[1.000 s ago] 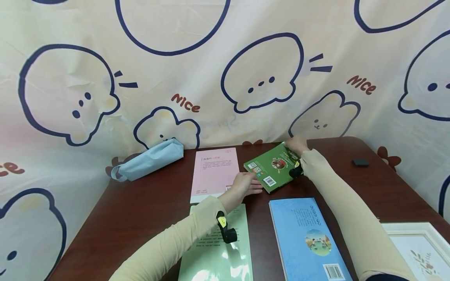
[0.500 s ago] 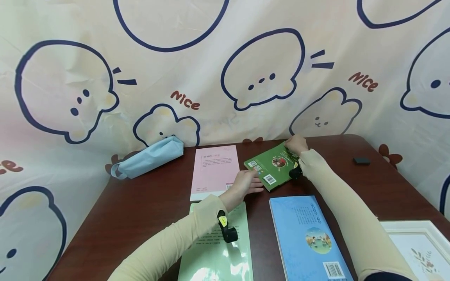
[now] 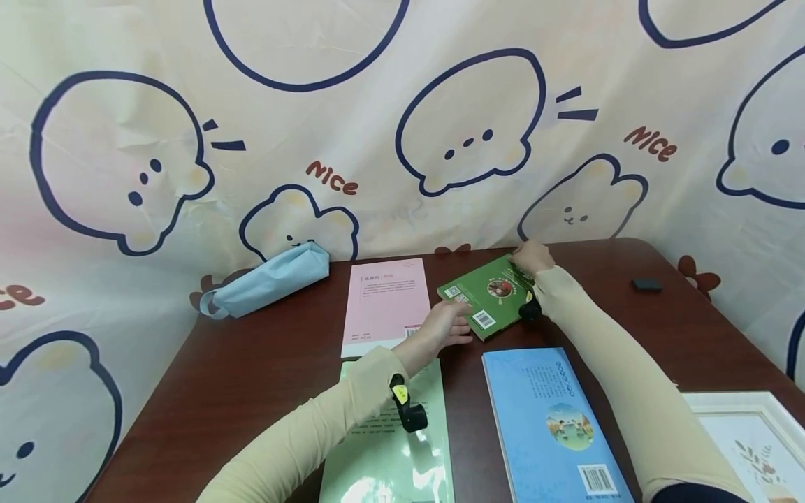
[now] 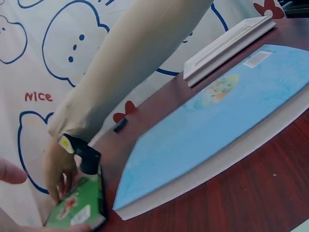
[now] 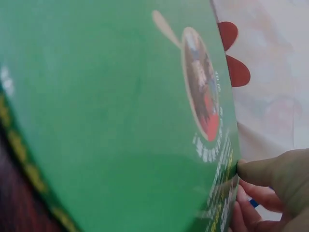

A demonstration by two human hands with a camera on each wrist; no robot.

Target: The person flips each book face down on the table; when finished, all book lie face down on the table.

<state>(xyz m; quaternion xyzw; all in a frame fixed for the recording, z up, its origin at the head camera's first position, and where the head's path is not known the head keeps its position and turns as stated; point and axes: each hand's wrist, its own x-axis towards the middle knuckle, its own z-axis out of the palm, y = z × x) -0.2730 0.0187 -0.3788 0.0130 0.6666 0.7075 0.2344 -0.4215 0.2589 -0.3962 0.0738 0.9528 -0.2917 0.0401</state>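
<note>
A green book (image 3: 487, 293) with a round picture and a barcode lies aslant at the back of the table. At its far right corner, my right hand (image 3: 532, 258) pinches the edge, thumb on the cover and fingers behind, as the right wrist view shows. My left hand (image 3: 440, 327) is at the book's left corner with fingers fairly straight and the thumb apart from them. In the left wrist view, a finger of that hand lies by the near edge of the green book (image 4: 72, 210). Whether it bears on the book is hard to tell.
Left of the green book lies a pink book (image 3: 385, 300). A pale green book (image 3: 390, 461) is under my left forearm, and a blue book (image 3: 547, 419) lies to its right. A light blue pouch (image 3: 270, 279), a small black block (image 3: 646, 285) and a white frame (image 3: 748, 433) are farther out.
My left thumb reaches slightly farther over the green book's corner. The right hand keeps its hold, and the books stay in place.
</note>
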